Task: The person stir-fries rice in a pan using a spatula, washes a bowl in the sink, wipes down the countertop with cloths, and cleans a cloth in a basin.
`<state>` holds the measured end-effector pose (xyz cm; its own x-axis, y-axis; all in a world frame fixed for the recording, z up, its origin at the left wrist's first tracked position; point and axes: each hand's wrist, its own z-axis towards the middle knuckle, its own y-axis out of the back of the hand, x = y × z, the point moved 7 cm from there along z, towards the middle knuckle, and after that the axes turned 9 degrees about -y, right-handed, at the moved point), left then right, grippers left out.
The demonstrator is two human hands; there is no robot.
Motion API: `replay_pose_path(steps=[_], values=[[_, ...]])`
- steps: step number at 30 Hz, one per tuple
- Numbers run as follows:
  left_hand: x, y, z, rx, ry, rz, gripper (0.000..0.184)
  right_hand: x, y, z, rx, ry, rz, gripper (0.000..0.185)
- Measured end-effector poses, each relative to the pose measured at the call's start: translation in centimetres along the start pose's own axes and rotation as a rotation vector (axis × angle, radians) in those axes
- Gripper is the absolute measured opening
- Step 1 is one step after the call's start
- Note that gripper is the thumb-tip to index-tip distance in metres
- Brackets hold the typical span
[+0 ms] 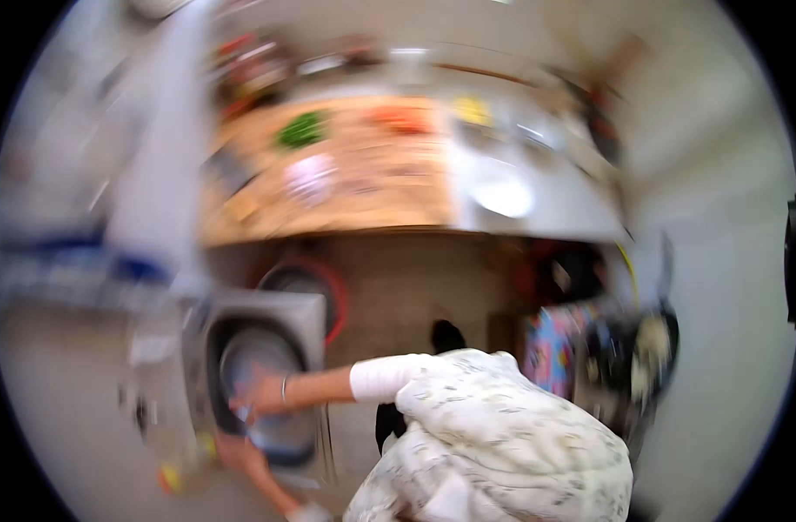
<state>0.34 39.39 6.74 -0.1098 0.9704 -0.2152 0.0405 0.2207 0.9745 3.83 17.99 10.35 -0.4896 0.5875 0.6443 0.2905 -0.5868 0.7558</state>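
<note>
The whole view is smeared by motion. My right hand [259, 396], with a bracelet at the wrist, reaches into the sink [304, 311] at the lower left. It is over or at a round, greyish bowl [257, 352] lying in the basin. My left hand [239, 454] is lower down, at the near corner of the sink, beside a small yellow-green patch I cannot identify. The fingers of both hands are too blurred to show whether they grip anything.
A wooden board [372, 204] on the counter carries a green chopped pile [302, 129], a pale purple pile [311, 177] and an orange-red pile [401, 118]. A white plate [504, 193] and yellow pieces [472, 110] are to the right. Below stands a red-rimmed basin [339, 300].
</note>
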Motion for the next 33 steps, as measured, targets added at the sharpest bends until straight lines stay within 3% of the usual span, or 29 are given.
replay_pose_path(steps=[1, 2, 4, 7, 8, 10, 11, 13, 15, 16, 19, 21, 22, 25, 28, 29, 33], values=[[-2.9, 3.6, -0.6, -0.26, 0.008, 0.114, 0.072, -0.9, -0.4, -2.0, 0.027, 0.025, 0.233, 0.054], [-3.4, 3.7, 0.0, -0.162, 0.12, 0.065, 0.073, -2.4, 1.9, -4.5, -0.015, -0.104, 0.196, 0.047], [-2.2, -0.5, 3.6, 0.0, -0.118, 0.324, 0.07, -8.5, 3.1, -9.2, -0.237, -0.236, -0.104, 0.037], [-10.6, -6.5, 6.2, 0.049, -0.476, 0.07, 0.076, -10.9, 13.2, -24.5, -0.676, -0.659, -0.124, 0.024], [-16.3, -6.7, 5.0, 0.14, -0.511, -0.056, 0.078, -11.1, 13.9, -30.4, -0.808, -0.776, -0.267, 0.025], [-24.7, -9.1, 5.0, 0.25, -0.802, -0.088, 0.077, -8.7, 15.5, -41.2, -0.751, -1.107, -0.377, 0.035], [-29.7, -8.9, 3.6, 0.278, -0.934, -0.122, 0.076, -6.5, 15.6, -47.0, -0.777, -1.376, -0.172, 0.034], [-38.8, -9.3, -0.2, 0.357, -1.161, -0.14, 0.075, -1.2, 13.9, -57.3, -0.888, -1.672, -0.195, 0.026], [-46.5, -9.9, -3.5, 0.417, -1.368, -0.108, 0.073, 5.9, 13.8, -65.3, -1.119, -1.756, -0.741, 0.018], [-50.2, -9.7, -6.4, 0.437, -1.468, -0.098, 0.073, 9.1, 13.6, -69.6, -1.159, -1.95, -0.851, 0.019], [-59.6, -10.5, -14.2, 0.542, -1.608, -0.092, 0.07, 15.4, 9.7, -80.5, -0.786, -2.598, -1.206, 0.052], [-65.2, -10.5, -19.7, 0.596, -1.724, -0.144, 0.068, 15.5, 5.4, -86.6, -0.77, -2.835, -0.638, 0.057], [-67.6, -10.7, -22.9, 0.589, -1.816, -0.193, 0.067, 15.8, 3.7, -89.3, -0.741, -2.91, -0.347, 0.059], [-73.0, -12.2, -30.7, 0.692, -1.917, -0.226, 0.066, 14.6, 1.6, -92.9, -1.074, -2.571, 0.077, 0.055], [-75.5, -13.2, -37.2, 0.826, -2.038, -0.263, 0.066, 16.9, 6.1, -91.2, -0.988, -2.495, -0.126, 0.049], [-76.2, -13.5, -38.7, 0.876, -2.064, -0.262, 0.065, 18.6, 8.4, -90.4, -1.067, -2.459, -0.129, 0.041], [-80.3, -14.4, -43.6, 0.961, -2.208, -0.255, 0.063, 20.7, 14.5, -91.1, -1.021, -2.502, -0.206, 0.031]])
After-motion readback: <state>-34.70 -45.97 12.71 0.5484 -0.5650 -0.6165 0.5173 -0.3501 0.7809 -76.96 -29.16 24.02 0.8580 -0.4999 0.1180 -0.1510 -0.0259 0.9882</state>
